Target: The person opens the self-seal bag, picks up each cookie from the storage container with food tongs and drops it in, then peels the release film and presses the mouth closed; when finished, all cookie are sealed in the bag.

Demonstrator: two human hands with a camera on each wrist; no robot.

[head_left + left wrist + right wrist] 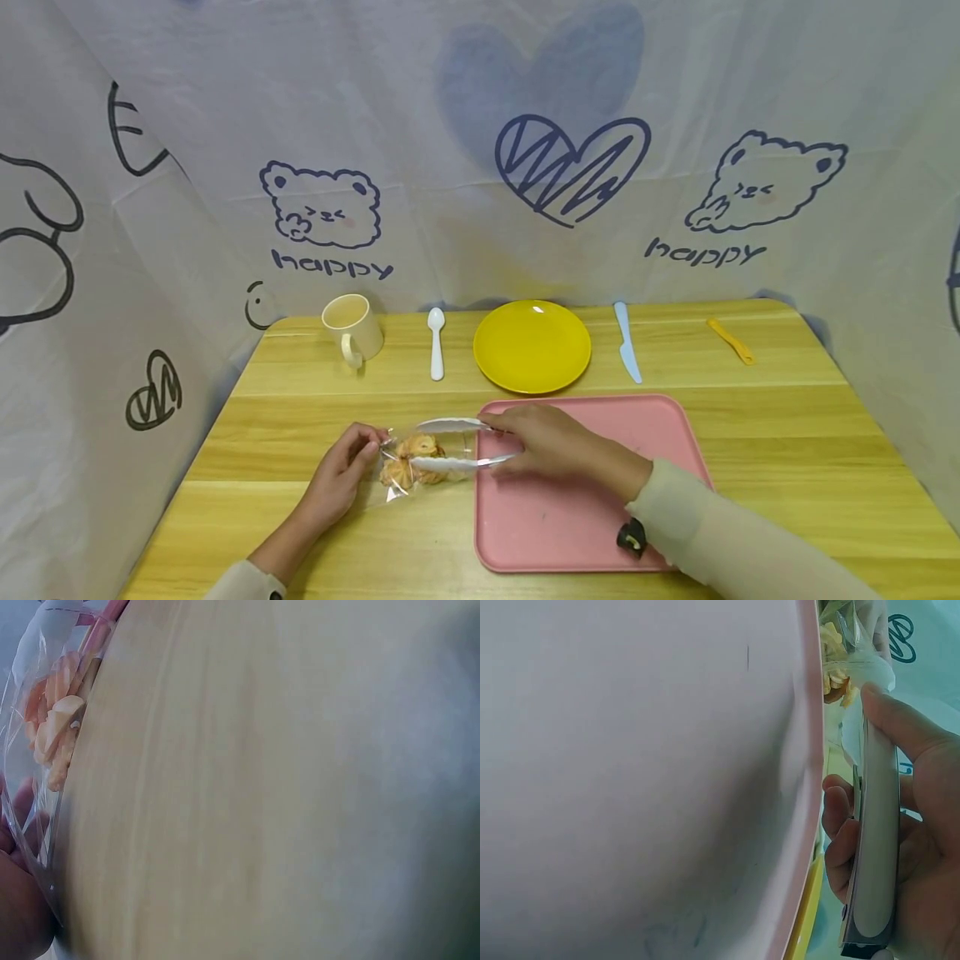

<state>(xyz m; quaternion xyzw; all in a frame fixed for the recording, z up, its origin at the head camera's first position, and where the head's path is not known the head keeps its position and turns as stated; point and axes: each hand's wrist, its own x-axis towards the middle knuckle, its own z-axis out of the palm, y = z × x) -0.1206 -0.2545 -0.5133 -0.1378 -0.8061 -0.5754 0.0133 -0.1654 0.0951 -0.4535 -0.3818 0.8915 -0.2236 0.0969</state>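
Observation:
A clear plastic bag with several golden cookies inside is at the left of the pink tray. My left hand pinches the bag's left end between thumb and fingers. Reaching in from the right, my right hand grips a pair of tongs with white tips. The tongs' arms stand apart, one on the far side of the cookies and one across their near side, overlapping the bag. In the right wrist view, fingers curl round the tongs' handle. The left wrist view catches the cookies at its edge.
A pink tray lies under my right forearm. Along the table's far edge are a cream mug, a white spoon, a yellow plate, a light blue knife and a small orange utensil. A printed cloth hangs behind.

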